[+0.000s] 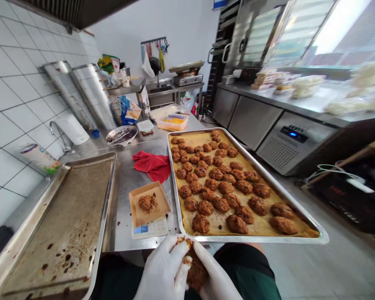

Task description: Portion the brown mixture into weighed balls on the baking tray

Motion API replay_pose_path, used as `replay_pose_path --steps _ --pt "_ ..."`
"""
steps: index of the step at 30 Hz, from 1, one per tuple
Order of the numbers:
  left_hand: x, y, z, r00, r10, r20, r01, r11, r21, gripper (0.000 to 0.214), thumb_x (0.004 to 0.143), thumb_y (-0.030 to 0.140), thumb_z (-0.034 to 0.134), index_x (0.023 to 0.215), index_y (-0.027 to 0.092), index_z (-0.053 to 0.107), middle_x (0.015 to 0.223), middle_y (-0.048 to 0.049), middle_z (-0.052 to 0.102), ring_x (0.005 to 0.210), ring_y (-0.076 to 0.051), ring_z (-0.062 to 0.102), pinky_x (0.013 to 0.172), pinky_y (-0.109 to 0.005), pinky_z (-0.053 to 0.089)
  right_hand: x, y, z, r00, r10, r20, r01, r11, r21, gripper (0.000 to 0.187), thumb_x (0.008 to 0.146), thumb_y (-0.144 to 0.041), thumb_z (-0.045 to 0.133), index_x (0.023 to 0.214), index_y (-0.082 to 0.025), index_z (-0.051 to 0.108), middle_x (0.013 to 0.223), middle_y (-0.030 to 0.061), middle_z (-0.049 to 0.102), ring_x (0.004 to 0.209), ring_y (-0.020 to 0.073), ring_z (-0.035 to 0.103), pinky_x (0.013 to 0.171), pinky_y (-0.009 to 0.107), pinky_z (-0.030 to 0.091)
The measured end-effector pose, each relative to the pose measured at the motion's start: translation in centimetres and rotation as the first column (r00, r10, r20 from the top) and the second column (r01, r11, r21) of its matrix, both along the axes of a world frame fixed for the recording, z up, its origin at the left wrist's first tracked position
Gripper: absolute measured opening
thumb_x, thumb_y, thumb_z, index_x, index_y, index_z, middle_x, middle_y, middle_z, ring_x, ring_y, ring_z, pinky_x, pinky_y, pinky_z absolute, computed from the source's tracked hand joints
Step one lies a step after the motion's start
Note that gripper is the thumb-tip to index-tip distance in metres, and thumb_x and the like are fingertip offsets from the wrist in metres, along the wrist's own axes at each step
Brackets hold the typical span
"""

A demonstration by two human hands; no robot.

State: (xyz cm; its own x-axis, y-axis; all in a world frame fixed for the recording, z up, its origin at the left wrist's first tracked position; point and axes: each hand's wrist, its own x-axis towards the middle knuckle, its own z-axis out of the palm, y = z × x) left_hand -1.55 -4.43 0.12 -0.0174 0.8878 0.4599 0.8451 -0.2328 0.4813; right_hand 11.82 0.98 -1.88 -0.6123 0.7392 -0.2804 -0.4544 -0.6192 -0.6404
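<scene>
At the bottom of the view, my left hand (165, 266) and my right hand (217, 273), both in white gloves, are closed around a brown dough lump (196, 273) with a crumbly surface. Part of the lump is covered by my fingers. Just beyond them a small white digital scale (159, 228) reads what looks like 608. On it rests a square brown paper tray (137, 214), which carries a smaller brown piece (146, 203) and crumbs. Beside it a large metal baking tray (246, 239), lined with yellowish paper, bears many similar brown lumps (213, 184).
A stained metal tray (65, 208) lies on the left. A red cloth (153, 164) touches the lined tray's left side. Farther back are a plastic-wrapped bowl (122, 135), a container with orange contents (173, 121) and a faucet (59, 133). A steel counter (287, 104) runs along the right.
</scene>
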Motion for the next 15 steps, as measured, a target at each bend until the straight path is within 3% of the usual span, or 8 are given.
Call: replay_pose_path --steps 3,7,10,15 --pt "-0.8 0.2 1.5 0.998 -0.056 0.029 0.057 0.996 -0.071 0.033 0.084 0.012 0.055 0.114 0.024 0.065 0.118 -0.0083 0.071 0.105 -0.021 0.07 0.088 -0.028 0.06 0.0 -0.2 0.2 0.999 0.022 0.027 -0.021 0.999 -0.041 0.027 0.088 -0.035 0.066 0.113 -0.028 0.072 0.104 0.0078 0.074 0.072 0.0206 0.064 0.06 0.034 0.052" --pt "-1.4 0.1 1.7 0.992 -0.096 0.081 0.105 0.988 -0.109 0.035 0.081 0.009 0.06 0.111 0.026 0.065 0.117 -0.0047 0.072 0.105 -0.021 0.07 0.092 -0.03 0.059 -0.1 -0.1 1.0 0.995 0.061 0.085 -0.064 0.998 0.023 0.029 0.081 -0.036 0.073 0.109 -0.026 0.074 0.102 0.007 0.073 0.073 0.0194 0.062 0.068 0.033 0.051" --pt "-1.5 0.1 1.8 0.988 -0.074 0.139 0.103 0.971 -0.214 0.036 0.078 0.007 0.063 0.106 0.028 0.067 0.117 -0.0014 0.072 0.104 -0.02 0.07 0.089 -0.029 0.059 -0.1 -0.1 1.4 0.989 0.108 0.102 -0.112 0.993 0.025 0.036 0.082 -0.043 0.071 0.113 -0.025 0.072 0.1 0.0079 0.072 0.073 0.0198 0.061 0.065 0.032 0.05" --pt "-1.3 0.0 2.9 0.982 -0.084 0.17 0.133 0.943 -0.304 0.033 0.08 0.007 0.066 0.103 0.03 0.069 0.111 0.0006 0.073 0.1 -0.019 0.07 0.088 -0.027 0.057 -0.1 -0.2 1.4 0.988 0.054 0.145 -0.065 0.995 0.074 0.032 0.081 -0.039 0.073 0.109 -0.023 0.072 0.097 0.0062 0.071 0.075 0.0192 0.061 0.062 0.028 0.048"
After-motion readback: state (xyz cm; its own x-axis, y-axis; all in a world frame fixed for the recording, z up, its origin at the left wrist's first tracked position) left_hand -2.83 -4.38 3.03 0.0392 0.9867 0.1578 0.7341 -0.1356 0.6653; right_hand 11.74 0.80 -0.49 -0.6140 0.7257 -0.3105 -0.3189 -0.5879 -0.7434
